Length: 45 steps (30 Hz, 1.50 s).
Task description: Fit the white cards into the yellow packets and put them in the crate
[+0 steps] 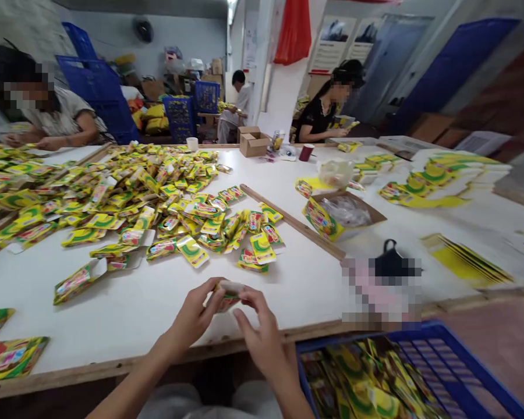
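Note:
Both of my hands hold one small yellow-green packet [229, 290] just above the near edge of the white table [126, 308]. My left hand [195, 314] pinches its left end with closed fingers. My right hand [259, 331] grips its right end, fingers curled over the top. A big loose heap of the same yellow packets [157, 203] spreads over the table beyond my hands, the nearest ones [253, 256] a short reach away.
A blue crate [423, 378] with packets inside stands low at my right. A wooden strip [292, 221], an open cardboard box [349, 212] and stacks of flat yellow cartons [441, 180] lie to the right. Three other people work at the far side.

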Tool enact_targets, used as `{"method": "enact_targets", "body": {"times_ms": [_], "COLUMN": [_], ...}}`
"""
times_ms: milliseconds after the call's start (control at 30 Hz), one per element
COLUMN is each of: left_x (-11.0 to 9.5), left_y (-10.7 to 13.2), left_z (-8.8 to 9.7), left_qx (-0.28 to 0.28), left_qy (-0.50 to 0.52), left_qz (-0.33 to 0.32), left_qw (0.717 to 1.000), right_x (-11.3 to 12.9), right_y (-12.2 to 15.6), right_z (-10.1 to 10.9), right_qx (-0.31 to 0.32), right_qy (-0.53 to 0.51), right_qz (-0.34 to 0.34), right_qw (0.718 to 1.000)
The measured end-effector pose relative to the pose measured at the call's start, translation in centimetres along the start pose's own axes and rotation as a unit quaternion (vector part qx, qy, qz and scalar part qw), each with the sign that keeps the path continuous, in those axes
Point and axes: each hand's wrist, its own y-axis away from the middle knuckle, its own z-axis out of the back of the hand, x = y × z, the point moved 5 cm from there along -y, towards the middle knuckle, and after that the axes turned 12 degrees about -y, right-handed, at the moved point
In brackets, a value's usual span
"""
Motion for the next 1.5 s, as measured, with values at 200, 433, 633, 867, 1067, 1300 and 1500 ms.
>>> {"method": "enact_targets", "body": {"times_ms": [200, 433, 633, 867, 1067, 1300, 1500], "left_x": [1.9, 3.7, 4.7, 3.5, 2.7, 2.5, 1.9], "left_y": [4.3, 6.3, 6.9, 6.3, 6.4, 6.0, 5.6], "left_z": [-1.1, -1.9, -1.5, -0.8, -0.6, -0.3, 0.2], "left_qx": [-0.082, -0.102, -0.124, -0.074, -0.152, -0.103, -0.126], "left_qy": [0.138, 0.145, 0.134, 0.062, 0.117, 0.101, 0.13], "left_qz": [0.126, 0.166, 0.171, 0.115, 0.105, 0.105, 0.163], "left_qw": [0.979, 0.97, 0.968, 0.989, 0.976, 0.984, 0.97], "right_x": [-1.5, -1.3, -0.8, -0.3, -0.2, 0.5, 0.5], "right_y": [0.2, 0.4, -0.3, -0.8, -0.5, -0.5, -1.1], "right_z": [-2.1, -2.4, -2.6, -3.5, -3.6, -3.6, -4.0], "right_qx": [-0.033, 0.0, 0.063, 0.039, 0.037, 0.058, 0.047], "right_qy": [-0.066, -0.04, -0.032, -0.034, -0.043, -0.051, -0.021], "right_qz": [-0.006, 0.0, 0.006, 0.049, 0.056, 0.049, 0.026], "right_qw": [0.997, 0.999, 0.998, 0.997, 0.997, 0.996, 0.998]}}
